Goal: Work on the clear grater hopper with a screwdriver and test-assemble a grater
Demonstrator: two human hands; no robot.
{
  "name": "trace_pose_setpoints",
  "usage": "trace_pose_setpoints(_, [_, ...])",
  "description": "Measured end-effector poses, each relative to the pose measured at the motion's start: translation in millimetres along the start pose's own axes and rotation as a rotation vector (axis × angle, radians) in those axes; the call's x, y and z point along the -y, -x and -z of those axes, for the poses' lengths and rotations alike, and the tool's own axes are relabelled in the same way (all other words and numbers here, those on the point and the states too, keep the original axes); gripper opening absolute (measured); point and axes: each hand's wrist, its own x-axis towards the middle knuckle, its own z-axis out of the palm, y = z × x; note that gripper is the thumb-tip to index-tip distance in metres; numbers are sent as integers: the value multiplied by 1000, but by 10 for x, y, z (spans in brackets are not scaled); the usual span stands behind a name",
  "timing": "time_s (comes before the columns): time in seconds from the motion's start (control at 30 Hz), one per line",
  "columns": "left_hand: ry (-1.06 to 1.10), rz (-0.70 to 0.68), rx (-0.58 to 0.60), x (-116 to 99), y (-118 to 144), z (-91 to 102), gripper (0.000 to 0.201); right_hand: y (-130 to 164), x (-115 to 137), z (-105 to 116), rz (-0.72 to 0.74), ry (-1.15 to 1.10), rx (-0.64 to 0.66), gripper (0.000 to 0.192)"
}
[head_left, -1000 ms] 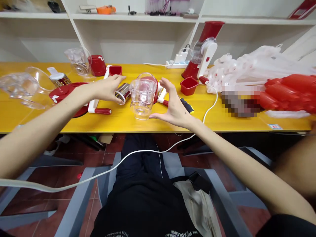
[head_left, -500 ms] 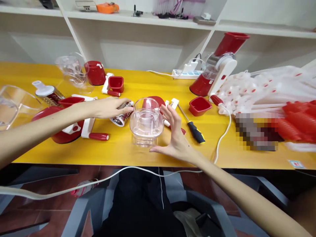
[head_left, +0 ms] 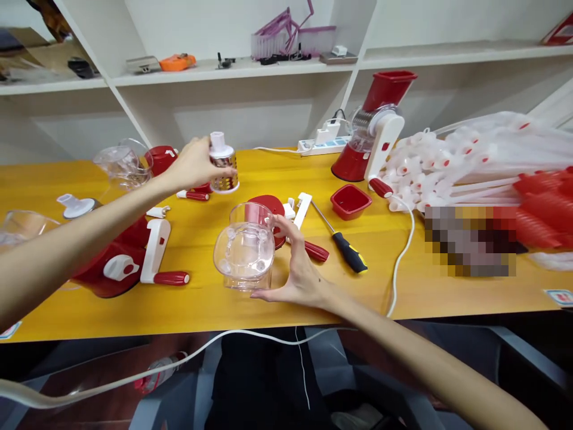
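The left hand [head_left: 193, 164] is raised above the yellow worktop [head_left: 250, 298], its fingers pinched round a metal grater drum [head_left: 222, 163] with a white cap on top; the fingers cover the drum's left side, so its full shape is hard to read. The right hand [head_left: 298, 272] curls about the right side of a clear plastic housing [head_left: 245, 254] that stands on the worktop near the front edge, thumb low at its base and fingers high by its rim. How firmly it grips I cannot tell, as the see-through wall blurs the contact. Behind the housing a red disc-shaped part [head_left: 267, 209] is half hidden. A screwdriver [head_left: 342, 242] lies just right of the hand, and a small red tray [head_left: 350, 201] sits beyond it. On the left a red and white crank base [head_left: 129, 269] is partly covered by the left forearm. At the right a pixelated patch hides something among the red and white plastic parts [head_left: 470, 161].
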Motion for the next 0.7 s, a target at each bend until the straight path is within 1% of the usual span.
trace_pose_setpoints(0.03, [5,-2,-20,-24,-144,-81,60,4,-8,-7,5,-5,-9,130])
trace_pose_setpoints(0.07, [4,14,-23,-47,-271,-174,64,7,-15,-13,13,-9,-19,130])
trace_pose_setpoints(0.13, [2,95,7,-87,-457,-363,75,15,-33,-18,27,-15,-36,130])
trace_pose_setpoints(0.23, [18,83,75,-104,-557,-567,84,25,-63,-17,36,-22,-62,131])
trace_pose_setpoints(0.3, [28,74,116,-83,-543,-596,88,27,-78,-15,38,-23,-88,131])
trace_pose_setpoints(0.33, [30,84,129,-71,-521,-572,96,27,-83,-16,35,-23,-104,130])
trace_pose_setpoints(0.4, [68,127,126,-67,-448,-449,119,27,-86,-25,24,-23,-135,127])
trace_pose_setpoints(0.43, [85,110,56,-86,-394,-358,126,27,-85,-32,18,-25,-147,125])
trace_pose_setpoints(0.47, [104,26,29,-123,-327,-256,125,28,-83,-41,14,-29,-157,124])
trace_pose_setpoints(0.5, [129,-50,-5,-179,-249,-155,117,30,-79,-51,13,-34,-167,123])
trace_pose_setpoints(0.53, [148,-141,-31,-253,-162,-62,104,32,-76,-60,14,-42,-177,122])
trace_pose_setpoints(0.57, [138,-231,24,-339,-74,12,93,35,-72,-67,15,-50,-188,120])
trace_pose_setpoints(0.6, [87,-304,141,-432,10,63,88,40,-69,-70,14,-58,-197,120])
trace_pose_setpoints(0.63, [31,-354,246,-523,81,87,87,47,-67,-69,14,-65,-206,119])
trace_pose_setpoints(0.67, [6,-390,324,-604,135,86,88,55,-65,-63,15,-71,-211,118])
trace_pose_setpoints(0.7, [-16,-411,427,-672,167,66,84,67,-65,-52,19,-74,-214,118])
